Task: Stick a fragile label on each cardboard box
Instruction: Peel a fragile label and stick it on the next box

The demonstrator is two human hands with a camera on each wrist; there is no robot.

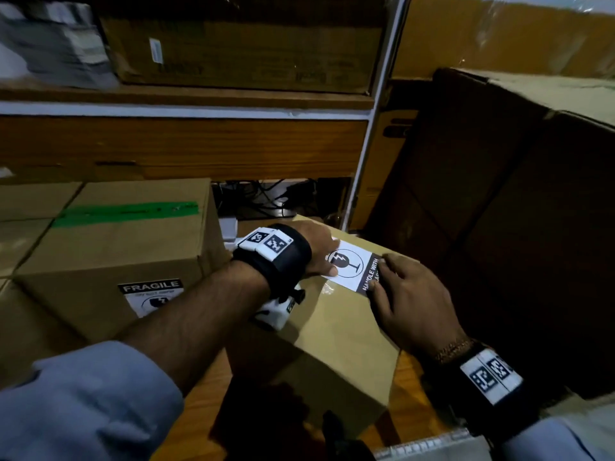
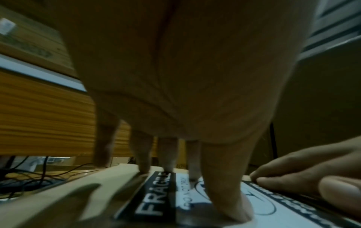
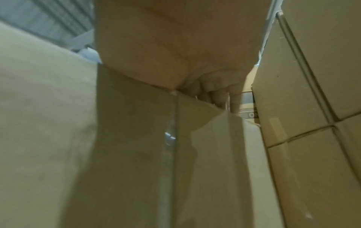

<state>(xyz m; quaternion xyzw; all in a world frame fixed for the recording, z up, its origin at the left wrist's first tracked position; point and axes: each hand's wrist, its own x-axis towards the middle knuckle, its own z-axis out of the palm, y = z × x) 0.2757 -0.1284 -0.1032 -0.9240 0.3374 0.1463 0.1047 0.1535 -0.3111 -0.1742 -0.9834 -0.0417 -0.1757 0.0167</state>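
A white and black fragile label (image 1: 352, 265) lies flat on top of a small cardboard box (image 1: 336, 331) in front of me. My left hand (image 1: 319, 252) presses on the label's left part with straight fingers and thumb. In the left wrist view the fingers (image 2: 232, 205) stand on the label (image 2: 156, 195) beside its FRAGILE strip. My right hand (image 1: 404, 294) lies on the label's right edge with its fingertips on the black strip. The right wrist view shows my palm (image 3: 175, 50) low over the box's taped top (image 3: 170, 154).
A larger box (image 1: 113, 261) with green tape and a fragile label (image 1: 151, 296) on its side stands to the left. Tall dark boxes (image 1: 499, 211) rise on the right. A wooden shelf (image 1: 179, 148) with cartons is behind; cables (image 1: 266, 197) lie beneath it.
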